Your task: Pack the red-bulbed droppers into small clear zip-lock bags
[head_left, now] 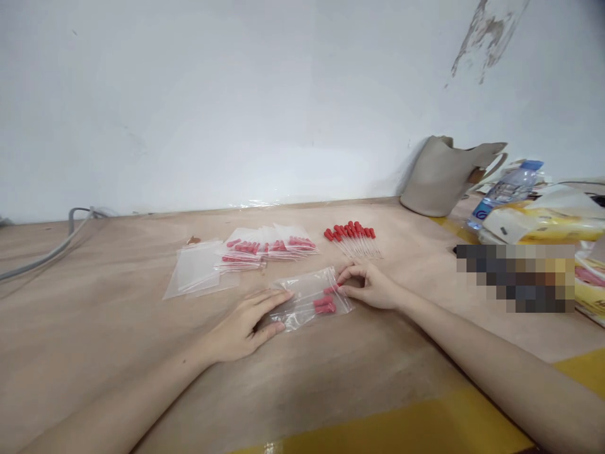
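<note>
A clear plastic bag point(302, 293) lies flat on the table between my hands, with a few red-headed thin sticks point(324, 307) inside it. My left hand point(248, 321) holds the bag's left end, index finger and thumb resting on it. At the bag's right end my right hand point(368, 285) pinches a red-headed stick, thumb and index finger together; part of this stick is hidden by the fingers and the film. Just behind lies a fanned pile of loose red-headed sticks point(352, 233), their pale shafts pointing towards me.
Several filled bags point(269, 246) overlap behind my left hand, beside flat bags without red heads point(193, 271). On the right stand a grey-beige cut-open container point(435, 176), a water bottle point(508, 189) and yellow-white packets point(543, 221). A grey cable point(47, 255) runs at left.
</note>
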`<action>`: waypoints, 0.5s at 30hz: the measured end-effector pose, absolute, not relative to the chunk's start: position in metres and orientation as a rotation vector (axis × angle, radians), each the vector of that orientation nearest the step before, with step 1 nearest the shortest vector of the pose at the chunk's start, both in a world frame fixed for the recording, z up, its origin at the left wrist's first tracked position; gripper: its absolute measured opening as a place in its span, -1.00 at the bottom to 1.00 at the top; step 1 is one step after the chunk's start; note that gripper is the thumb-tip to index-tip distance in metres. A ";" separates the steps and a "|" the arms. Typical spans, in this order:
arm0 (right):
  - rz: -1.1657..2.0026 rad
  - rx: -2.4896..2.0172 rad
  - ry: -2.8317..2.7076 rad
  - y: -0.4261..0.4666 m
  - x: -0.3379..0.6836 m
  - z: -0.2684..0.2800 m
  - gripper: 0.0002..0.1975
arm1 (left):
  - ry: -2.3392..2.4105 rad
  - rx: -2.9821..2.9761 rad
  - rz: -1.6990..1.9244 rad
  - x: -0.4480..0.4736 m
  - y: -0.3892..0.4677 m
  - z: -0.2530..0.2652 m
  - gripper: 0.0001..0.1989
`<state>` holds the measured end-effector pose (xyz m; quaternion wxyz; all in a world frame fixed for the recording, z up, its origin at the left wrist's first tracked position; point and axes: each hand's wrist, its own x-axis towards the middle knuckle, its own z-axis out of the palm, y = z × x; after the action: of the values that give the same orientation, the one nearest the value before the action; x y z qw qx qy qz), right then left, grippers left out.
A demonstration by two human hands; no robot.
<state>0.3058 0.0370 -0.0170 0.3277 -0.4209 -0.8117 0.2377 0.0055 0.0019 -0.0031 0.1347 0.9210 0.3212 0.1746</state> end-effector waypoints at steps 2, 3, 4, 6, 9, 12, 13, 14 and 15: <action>0.602 -1.088 -2.099 0.034 0.301 -0.018 -0.89 | 0.928 2.666 0.509 0.006 0.002 -0.002 -0.53; 0.596 -1.081 -2.102 0.033 0.297 -0.018 -0.88 | 0.926 2.665 0.510 0.007 0.001 -0.002 -0.54; 0.590 -1.069 -2.118 0.031 0.293 -0.018 -0.87 | 0.924 2.664 0.512 0.007 0.001 -0.001 -0.54; 0.582 -1.046 -2.166 0.029 0.287 -0.016 -0.83 | 0.914 2.665 0.510 0.007 0.001 -0.001 -0.55; 0.658 -1.077 -2.130 0.028 0.284 -0.012 -0.70 | 0.889 2.675 0.497 0.007 0.002 -0.002 -0.55; 0.849 -1.215 -1.929 0.029 0.282 -0.010 -0.60 | 0.878 2.682 0.494 0.006 0.002 -0.004 -0.56; 0.913 -1.255 -1.876 0.029 0.281 -0.010 -0.61 | 0.882 2.682 0.493 0.005 0.003 -0.004 -0.57; 0.967 -1.289 -1.836 0.029 0.279 -0.011 -0.63 | 0.886 2.681 0.489 0.005 0.003 -0.004 -0.58; 1.010 -1.318 -1.799 0.028 0.278 -0.011 -0.66 | 0.890 2.680 0.486 0.005 0.003 -0.005 -0.59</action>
<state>0.2778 0.0281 -0.0112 0.3400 -0.5064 -0.6910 0.3879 0.0052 0.0032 -0.0047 0.1377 0.9264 0.3076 0.1681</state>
